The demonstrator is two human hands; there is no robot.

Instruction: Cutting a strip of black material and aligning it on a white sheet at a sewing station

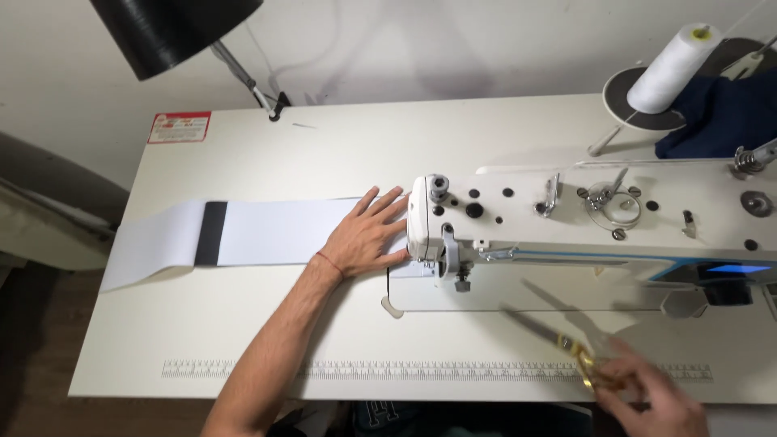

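Fabric strip (243,231): white with a dark band, flat on my desk (324,146)
Left hand (368,239): fingers spread, pressing it down
Right hand (655,400): fingers closed on gold-handled scissors (566,340)

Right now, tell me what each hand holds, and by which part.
The right hand holds scissors by their gold handles, blades pointing up-left. The left hand holds nothing; it lies flat on the white strip.

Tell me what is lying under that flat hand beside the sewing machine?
The left hand lies flat on a white fabric strip with a black band across it. The strip runs toward the sewing machine; its part under the palm and machine head is covered.
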